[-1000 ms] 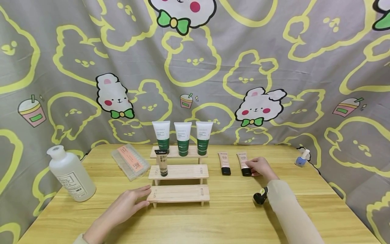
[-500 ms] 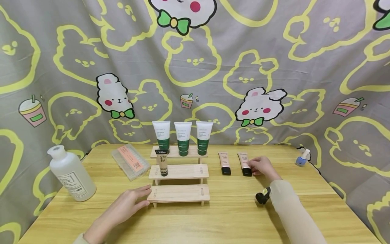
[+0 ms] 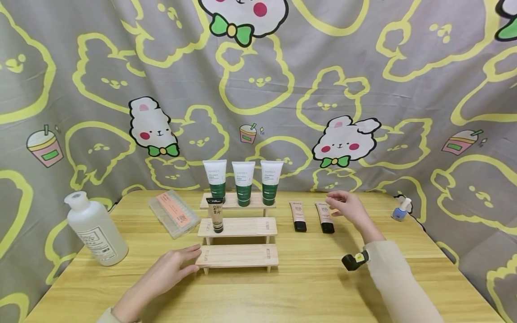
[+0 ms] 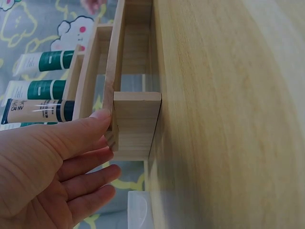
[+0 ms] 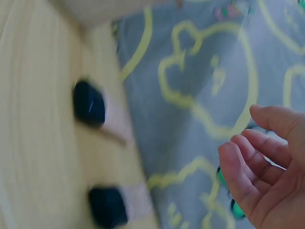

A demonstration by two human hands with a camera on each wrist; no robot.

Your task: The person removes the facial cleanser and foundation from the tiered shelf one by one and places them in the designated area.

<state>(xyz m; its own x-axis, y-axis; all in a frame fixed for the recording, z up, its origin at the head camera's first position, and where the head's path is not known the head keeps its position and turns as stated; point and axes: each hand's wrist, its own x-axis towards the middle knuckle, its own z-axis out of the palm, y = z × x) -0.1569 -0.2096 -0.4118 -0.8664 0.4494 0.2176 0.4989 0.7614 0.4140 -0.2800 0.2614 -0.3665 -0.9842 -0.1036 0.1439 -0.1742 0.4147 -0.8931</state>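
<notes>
My left hand [image 3: 171, 269] holds the left end of the lowest step of a wooden tiered display stand [image 3: 238, 256], thumb at the front corner and index finger at the back. Above the far BB cream tube [image 3: 324, 215] hovers my right hand [image 3: 348, 208], its fingers loosely bent around nothing in the right wrist view. A second BB cream tube [image 3: 298, 215] lies left of that one; both are pink with black caps. On the top step stand three white-and-green tubes [image 3: 243, 183]. A small beige tube with a black top [image 3: 216, 216] stands on the middle step.
A large translucent bottle [image 3: 96, 231] stands at the left, with a flat clear case with an orange label [image 3: 174, 214] behind it. At the far right is a small blue bottle [image 3: 400, 210]. A patterned curtain [image 3: 258, 89] hangs behind the table.
My right hand has let go of the right-hand BB cream tube and risen up and back from it. That tube stays lying on the table. The left hand has not moved.
</notes>
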